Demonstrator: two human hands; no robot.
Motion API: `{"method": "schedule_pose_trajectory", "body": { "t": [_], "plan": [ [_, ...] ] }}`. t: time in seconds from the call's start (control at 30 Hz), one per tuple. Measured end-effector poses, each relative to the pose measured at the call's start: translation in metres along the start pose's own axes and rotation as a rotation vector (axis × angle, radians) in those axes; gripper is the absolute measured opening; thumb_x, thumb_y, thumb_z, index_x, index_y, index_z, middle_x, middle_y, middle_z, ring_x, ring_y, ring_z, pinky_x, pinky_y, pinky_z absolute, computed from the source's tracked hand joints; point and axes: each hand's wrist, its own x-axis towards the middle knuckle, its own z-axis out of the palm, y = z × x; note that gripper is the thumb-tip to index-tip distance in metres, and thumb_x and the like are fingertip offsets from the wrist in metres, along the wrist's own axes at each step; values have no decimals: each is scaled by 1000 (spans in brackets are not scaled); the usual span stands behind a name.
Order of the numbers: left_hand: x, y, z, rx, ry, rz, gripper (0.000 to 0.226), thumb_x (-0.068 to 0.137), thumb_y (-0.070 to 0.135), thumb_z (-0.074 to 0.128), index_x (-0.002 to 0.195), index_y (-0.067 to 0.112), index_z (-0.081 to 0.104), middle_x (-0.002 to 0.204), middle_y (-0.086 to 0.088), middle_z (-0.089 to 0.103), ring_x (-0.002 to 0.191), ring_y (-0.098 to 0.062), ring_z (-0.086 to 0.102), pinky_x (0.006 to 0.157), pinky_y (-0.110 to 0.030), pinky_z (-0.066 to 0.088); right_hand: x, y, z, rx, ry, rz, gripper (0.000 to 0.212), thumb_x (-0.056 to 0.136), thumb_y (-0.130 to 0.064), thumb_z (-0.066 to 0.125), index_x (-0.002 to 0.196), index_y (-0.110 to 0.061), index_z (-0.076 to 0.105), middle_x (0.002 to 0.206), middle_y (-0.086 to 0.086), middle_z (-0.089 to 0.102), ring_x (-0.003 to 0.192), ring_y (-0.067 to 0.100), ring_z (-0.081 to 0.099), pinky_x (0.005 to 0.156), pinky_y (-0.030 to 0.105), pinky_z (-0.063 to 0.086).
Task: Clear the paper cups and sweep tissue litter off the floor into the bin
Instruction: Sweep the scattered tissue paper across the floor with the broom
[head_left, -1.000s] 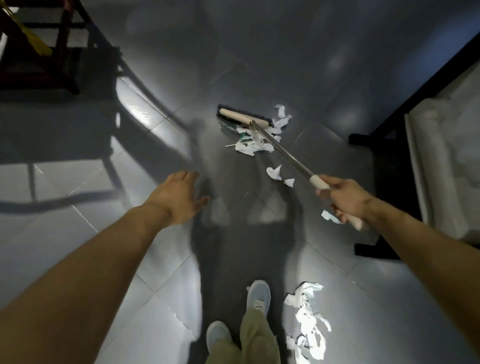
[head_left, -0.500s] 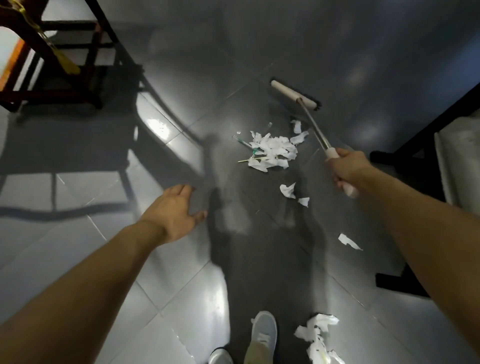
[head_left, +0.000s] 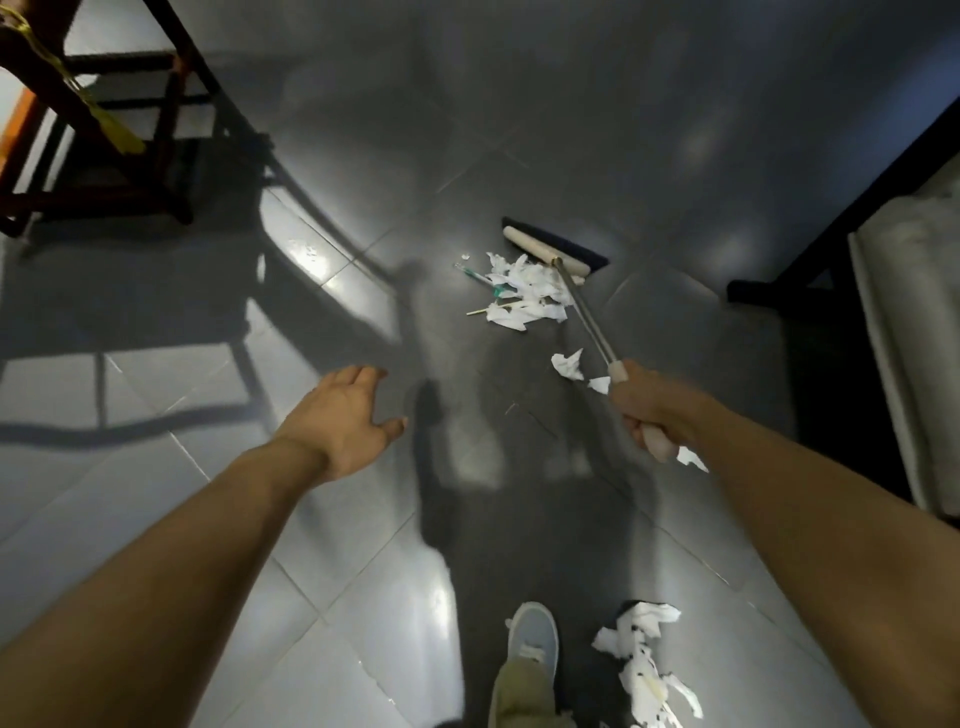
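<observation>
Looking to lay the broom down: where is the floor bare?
Bare tile lies between the left hand and the chair, and beyond the broom head. Crowded: the tissue pile against the broom head, scraps by the right hand, a tissue clump beside the shoe.

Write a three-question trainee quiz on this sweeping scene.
1. Which hand grips the broom? A left, B right, C both.
2. True or false: the left hand holds a cup.
3. Fill in: the broom head lies just beyond the far tissue pile; a second pile lies beside the person's ____.
Key: 1 B, the right hand. 2 false, it is open and empty. 3 shoe.
</observation>
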Motion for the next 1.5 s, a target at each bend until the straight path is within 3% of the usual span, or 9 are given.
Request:
{"method": "schedule_pose_trajectory", "body": {
  "t": [0.1,0.17,0.3,0.47,0.63,0.9,1.2,1.37,1.5],
  "plan": [
    [-35,-5,15,4,24,41,65,94,41,50,146,11,26,151,-10,29,139,-26,24,111,-27,20,-33,23,38,28,-8,27,6,93,-6,38,98,-9,38,51,12,46,23,12,41,31,15,32],
    [-65,-15,33,11,14,64,66,93,41,51,146,10,26,151,-10,28,140,-25,24,111,-26,20,-66,38,64,5,6,42,8,92,-7,39,84,-5,41,42,10,47,27,14,43,35,18,36],
    [-131,-39,69,40,-24,100,65,91,42,53,143,9,30,149,-11,32,137,-27,28,112,-31,24,-146,75,116,58,-18,119,17,91,-9,40,107,-14,38,67,16,52,54,24,48,54,32,42],
    [-189,-51,99,56,-46,135,66,92,43,53,143,8,30,147,-13,34,135,-30,31,112,-33,27,-233,123,169,271,-15,117,48,92,-15,39,128,-46,41,78,11,53,47,19,41,42,23,35],
    [-214,-35,112,3,-14,193,63,90,41,56,141,9,34,142,-10,40,132,-27,35,107,-29,28,-263,141,168,339,90,72,52,87,-11,42,127,-42,51,44,1,46,32,16,37,34,20,33],
    [-203,-35,106,-12,-23,105,67,91,43,54,143,7,30,146,-11,35,135,-29,32,111,-31,27,-214,107,117,369,164,-26,50,90,-14,46,131,-40,51,61,7,49,41,17,40,37,20,36],
    [-153,-46,89,-87,5,-96,67,92,40,53,146,11,26,152,-9,28,141,-25,23,114,-28,19,-89,25,51,148,175,-91,28,90,-14,47,112,-8,63,60,8,49,51,23,44,52,28,42],
    [-129,-45,93,-118,-10,-158,67,92,41,53,146,12,26,152,-9,28,141,-25,22,115,-29,18,-49,4,29,31,105,-99,35,92,-9,46,122,6,55,65,6,46,25,4,46,25,12,30],
    [-118,-45,91,-124,-31,-198,68,92,43,51,146,12,26,153,-9,28,141,-26,23,117,-35,20,-32,-6,28,5,64,-96,26,96,-10,38,108,4,58,66,4,42,34,6,49,32,15,37]
  ]
}}
